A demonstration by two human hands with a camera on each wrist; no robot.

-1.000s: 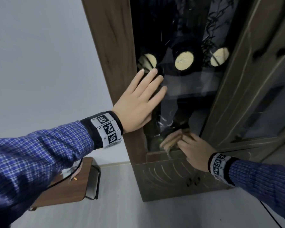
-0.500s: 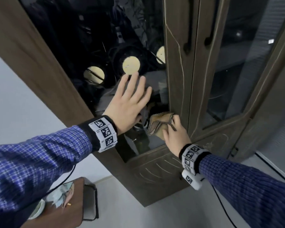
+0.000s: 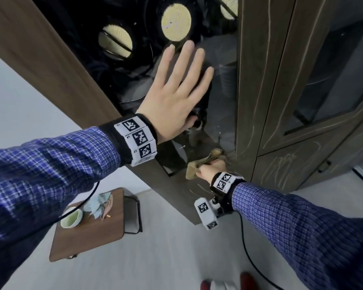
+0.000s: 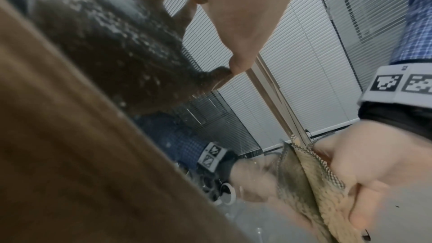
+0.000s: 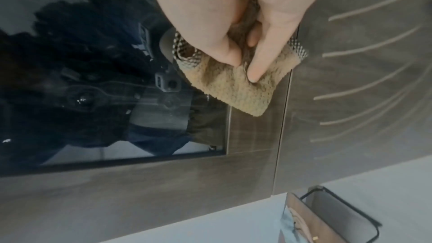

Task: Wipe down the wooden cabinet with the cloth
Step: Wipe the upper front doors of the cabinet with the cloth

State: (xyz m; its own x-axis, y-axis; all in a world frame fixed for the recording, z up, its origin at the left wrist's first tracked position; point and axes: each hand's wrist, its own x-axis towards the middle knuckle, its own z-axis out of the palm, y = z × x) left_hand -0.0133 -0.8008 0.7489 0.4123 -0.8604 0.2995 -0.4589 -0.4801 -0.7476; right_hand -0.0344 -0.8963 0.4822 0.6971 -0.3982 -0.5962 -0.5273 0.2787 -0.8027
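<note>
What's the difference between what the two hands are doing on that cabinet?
The left hand lies flat with straight, spread fingers on the glass door; the right hand is curled, gripping the tan cloth. The left hand sits higher up on the pane and holds nothing; the right hand works low, pressing the cloth at the pane's bottom corner against the wooden frame. Both wear marker wristbands and blue plaid sleeves.

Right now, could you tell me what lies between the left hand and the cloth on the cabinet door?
Only bare dark glass of the door lies between the left hand and the cloth, which the right hand grips; the head view shows it.
</note>
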